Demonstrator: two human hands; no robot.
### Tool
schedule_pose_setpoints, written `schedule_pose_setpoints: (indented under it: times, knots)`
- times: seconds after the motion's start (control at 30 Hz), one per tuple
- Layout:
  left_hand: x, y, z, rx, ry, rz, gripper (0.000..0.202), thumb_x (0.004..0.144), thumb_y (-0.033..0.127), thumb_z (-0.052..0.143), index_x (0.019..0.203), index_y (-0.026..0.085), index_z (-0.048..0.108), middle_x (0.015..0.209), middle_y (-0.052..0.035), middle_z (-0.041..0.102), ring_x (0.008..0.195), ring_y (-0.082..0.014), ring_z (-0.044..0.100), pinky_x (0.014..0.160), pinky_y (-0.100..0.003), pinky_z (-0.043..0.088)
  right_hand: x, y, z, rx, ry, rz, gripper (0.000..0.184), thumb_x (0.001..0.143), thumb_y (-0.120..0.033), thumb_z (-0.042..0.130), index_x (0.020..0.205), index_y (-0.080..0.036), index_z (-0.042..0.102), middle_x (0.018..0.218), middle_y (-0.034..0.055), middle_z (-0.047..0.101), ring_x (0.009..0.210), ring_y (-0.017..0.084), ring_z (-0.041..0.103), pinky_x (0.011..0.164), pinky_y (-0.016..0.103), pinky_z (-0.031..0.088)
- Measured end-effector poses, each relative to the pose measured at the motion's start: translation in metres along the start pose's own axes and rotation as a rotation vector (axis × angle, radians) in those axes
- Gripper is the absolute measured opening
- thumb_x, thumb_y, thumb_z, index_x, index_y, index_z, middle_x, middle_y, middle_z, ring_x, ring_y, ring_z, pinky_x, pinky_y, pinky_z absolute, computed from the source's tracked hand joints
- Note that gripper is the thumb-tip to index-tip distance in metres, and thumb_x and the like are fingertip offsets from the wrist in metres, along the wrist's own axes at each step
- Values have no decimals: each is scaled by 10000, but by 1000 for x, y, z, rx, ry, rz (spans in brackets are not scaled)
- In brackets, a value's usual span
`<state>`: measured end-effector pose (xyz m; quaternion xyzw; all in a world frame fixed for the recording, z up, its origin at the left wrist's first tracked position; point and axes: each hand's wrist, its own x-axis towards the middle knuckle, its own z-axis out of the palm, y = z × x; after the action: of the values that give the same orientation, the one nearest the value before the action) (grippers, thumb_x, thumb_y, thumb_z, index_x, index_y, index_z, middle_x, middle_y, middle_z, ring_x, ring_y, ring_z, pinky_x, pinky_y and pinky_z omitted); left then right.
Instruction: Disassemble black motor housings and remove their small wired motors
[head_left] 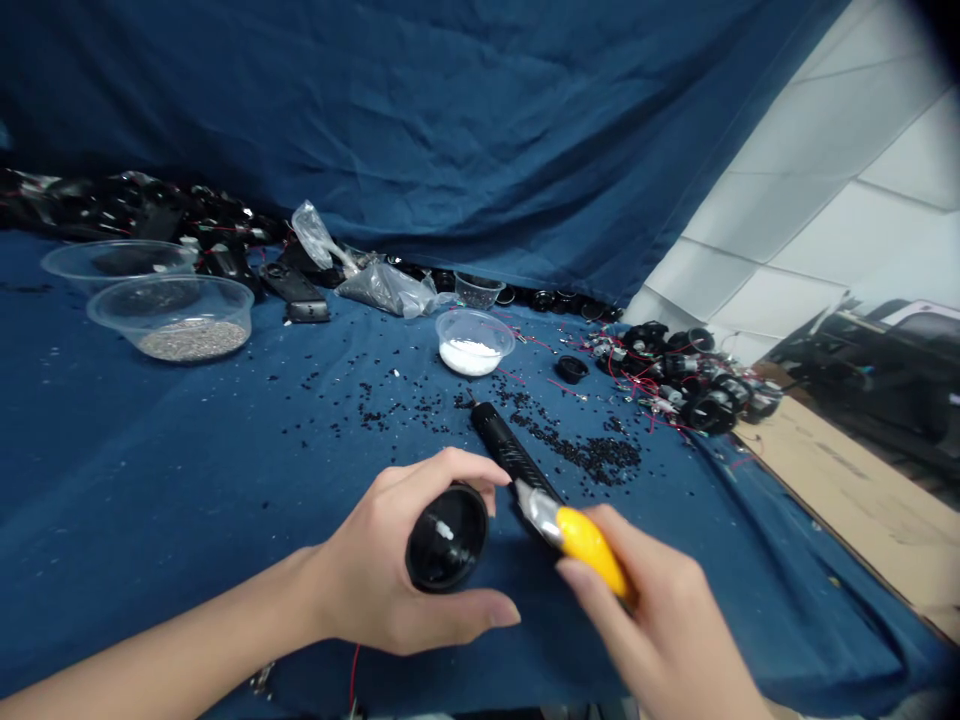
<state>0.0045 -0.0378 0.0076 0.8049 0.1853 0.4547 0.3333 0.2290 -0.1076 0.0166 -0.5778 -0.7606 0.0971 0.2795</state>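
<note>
Nearest the worktop's [247,500] near edge: left hand [375,575] curled round a black cup [435,555], mouth turned toward the wearer. Index finger arches over the rim, thumb stands out below; the other fingers are mostly behind the cup. Right hand [667,600] pinches a yellow cutter [589,545] between thumb and fingers, metal nose aimed at the left hand's index fingertip, very near it.

Step in hand, as I judge it: bringing the cutter to work on the cup. Next move would call for a steady grip on the cup and that fingertip kept clear of the nose.

Just beyond, behind the cutter: black screwdriver [506,440], lying aslant, bit pointing to the far edge. Loose black granules [600,458] scattered past it, thickest toward the right edge. Farther: clear tub [488,327] of white stuff, small black cap [572,372], heap of black parts [675,375] with red wires by the right edge. Two clear bowls toward the far left corner.

Hard to make out: cutter blurred, so blade length uncertain; white spot inside the cup, part or glare; screwdriver's handle end covered by the cutter; right forearm cut off by the frame; dark pile [135,205] along the far edge, mostly unreadable.
</note>
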Motion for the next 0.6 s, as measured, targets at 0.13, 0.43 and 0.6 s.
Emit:
schedule_pose_setpoints:
  times: [0.13, 0.43, 0.6]
  knots:
    - [1, 1, -2, -94, -12, -61, 839, 632, 350, 874, 1302, 212, 387, 917, -15, 592, 730, -135, 589, 668, -229, 485, 2, 3, -18, -17, 7, -3, 264, 968, -418, 464, 836, -208, 554, 618, -44, 573, 499, 96, 522, 477, 182, 401]
    - [0, 0, 5, -94, -60, -26, 842, 694, 294, 802, 1371, 212, 308, 968, -51, 610, 717, -139, 616, 636, -221, 512, -4, -15, -1, -86, -87, -169, 345, 959, -476, 436, 749, -211, 510, 626, -24, 591, 487, 118, 539, 451, 222, 405]
    - [-1, 3, 6, -34, -35, 23, 767, 697, 272, 789, 1339, 207, 374, 949, -31, 631, 751, -135, 637, 706, -212, 534, -2, -16, -2, -45, -146, -164, 285, 929, -414, 516, 736, -205, 493, 628, -35, 564, 498, 105, 514, 454, 210, 383]
